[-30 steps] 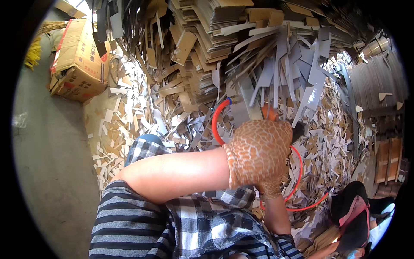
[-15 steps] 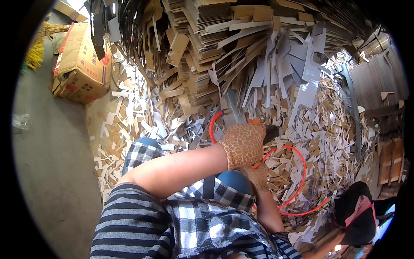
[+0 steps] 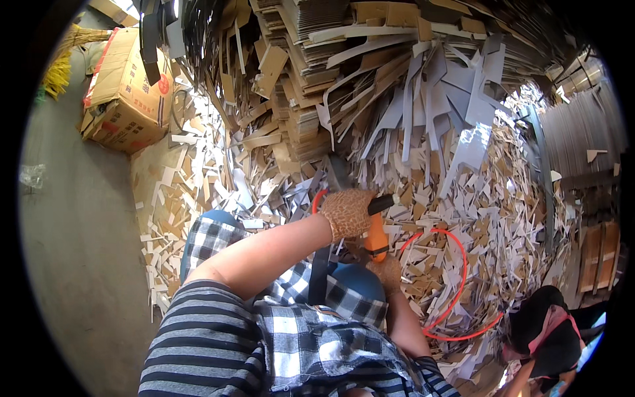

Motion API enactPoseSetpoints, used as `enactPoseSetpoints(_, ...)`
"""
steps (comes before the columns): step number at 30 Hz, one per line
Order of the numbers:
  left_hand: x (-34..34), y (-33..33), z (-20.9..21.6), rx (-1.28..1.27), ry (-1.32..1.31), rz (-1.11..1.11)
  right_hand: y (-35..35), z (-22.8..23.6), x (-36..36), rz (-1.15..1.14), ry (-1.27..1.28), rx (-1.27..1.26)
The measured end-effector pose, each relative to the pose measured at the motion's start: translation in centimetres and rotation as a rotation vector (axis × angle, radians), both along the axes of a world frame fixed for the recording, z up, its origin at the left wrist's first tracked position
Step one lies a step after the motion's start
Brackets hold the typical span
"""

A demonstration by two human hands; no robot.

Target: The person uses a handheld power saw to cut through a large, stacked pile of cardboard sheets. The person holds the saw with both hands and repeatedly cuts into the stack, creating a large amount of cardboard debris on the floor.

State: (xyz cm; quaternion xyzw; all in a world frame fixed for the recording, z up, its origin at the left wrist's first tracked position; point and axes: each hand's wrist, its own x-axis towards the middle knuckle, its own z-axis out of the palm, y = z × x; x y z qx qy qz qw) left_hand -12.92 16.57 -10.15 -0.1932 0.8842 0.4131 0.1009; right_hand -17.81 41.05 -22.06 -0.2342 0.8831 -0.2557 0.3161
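Head view. Left hand (image 3: 347, 213), gloved, fingers wrapped around the dark upper grip of an orange-bodied tool (image 3: 376, 237), held above the lap near picture centre. Right hand (image 3: 387, 271), gloved, sits just below the tool's orange body; whether it grips the tool cannot be told. Orange hose (image 3: 458, 291) loops over the scrap to the right of the hands. Cardboard offcuts (image 3: 489, 198) cover the floor ahead, crowding up to the knees. Stacked cardboard sheets (image 3: 317, 73) rise behind. Bare grey floor (image 3: 73, 251) lies at left, beside a brown carton (image 3: 126, 92).
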Motion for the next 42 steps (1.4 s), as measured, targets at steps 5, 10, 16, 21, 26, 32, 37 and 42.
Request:
enactPoseSetpoints(5, 1.4, 3.8, 1.0, 0.019, -0.078, -0.083, 2.4, -0.4, 0.4, 0.041, 0.001, -0.128)
enactPoseSetpoints(10, 2.4, 4.1, 7.0, 0.080, 0.013, -0.032, 1.7, 0.1, 0.0, -0.026, -0.061, -0.181)
enactPoseSetpoints(16, 0.6, 1.1, 8.1, -0.030, -0.053, -0.079, -2.1, 1.9, -1.1, -0.095, -0.051, -0.080)
enactPoseSetpoints(21, -0.5, -0.5, 2.4, -0.069, -0.069, -0.019, -2.7, -1.2, -1.1, -0.026, 0.012, 0.170)
enactPoseSetpoints(26, 0.6, 0.9, 1.6, -0.032, -0.082, -0.070, 0.5, -4.5, 0.6, 0.022, 0.042, 0.015)
enactPoseSetpoints(32, 2.2, 4.0, 6.2, 0.049, 0.034, -0.054, 2.4, -5.7, -0.5, 0.060, 0.016, -0.099)
enactPoseSetpoints(37, 0.8, 1.0, 7.7, -0.046, 0.034, -0.071, -2.2, -0.4, -1.6, 0.186, 0.116, 0.006)
enactPoseSetpoints(42, 0.0, -2.0, 3.6, -0.129, -0.046, -0.059, -5.4, 0.1, -1.1, 0.119, -0.019, -0.121)
